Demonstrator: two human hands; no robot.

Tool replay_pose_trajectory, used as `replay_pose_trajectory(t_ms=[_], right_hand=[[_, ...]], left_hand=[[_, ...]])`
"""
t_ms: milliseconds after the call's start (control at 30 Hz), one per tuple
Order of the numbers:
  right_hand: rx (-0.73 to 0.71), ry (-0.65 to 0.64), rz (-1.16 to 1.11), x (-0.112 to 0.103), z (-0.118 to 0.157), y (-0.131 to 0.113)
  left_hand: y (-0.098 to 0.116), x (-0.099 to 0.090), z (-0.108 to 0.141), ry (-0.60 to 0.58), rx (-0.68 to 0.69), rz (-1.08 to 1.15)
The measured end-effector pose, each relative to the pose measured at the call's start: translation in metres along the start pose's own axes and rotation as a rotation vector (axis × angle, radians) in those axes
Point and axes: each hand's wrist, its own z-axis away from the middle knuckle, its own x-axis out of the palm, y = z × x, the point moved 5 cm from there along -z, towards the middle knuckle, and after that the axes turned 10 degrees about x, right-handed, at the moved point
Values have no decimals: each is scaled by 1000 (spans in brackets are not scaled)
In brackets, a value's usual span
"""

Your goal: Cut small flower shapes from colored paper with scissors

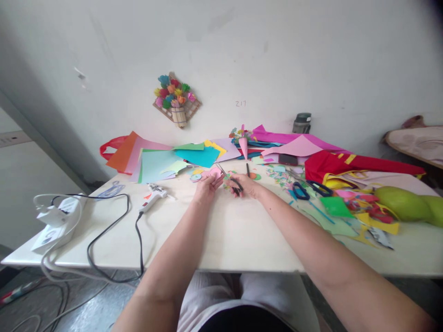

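Over the middle of the table, my right hand (pixel 245 185) grips a pair of scissors with black handles (pixel 237 188). Their thin blades point up and left, toward my other hand. My left hand (pixel 207 186) is closed on a piece of pink paper (pixel 215 174), which sits right beside the blades. Whether the blades are touching the paper I cannot tell. Small round paper pieces (pixel 195 176) lie just behind my left hand. A black pen-like stick (pixel 248 169) and an orange-and-green paper disc (pixel 255 176) are behind my right hand.
A glue gun (pixel 152 198) lies at left, its cord running past a white power strip (pixel 57 226). Coloured sheets (pixel 159 163) cover the back left. At right are blue-handled scissors (pixel 301 190), paper scraps (pixel 332 221), a phone (pixel 288 159) and a green bag (pixel 398 203).
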Motion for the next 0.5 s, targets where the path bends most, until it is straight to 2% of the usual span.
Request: replay_pose_trajectory(t_ms=[500], right_hand=[[30, 38, 13, 3, 3, -3]], left_hand=[[-4, 0, -1, 15, 12, -3]])
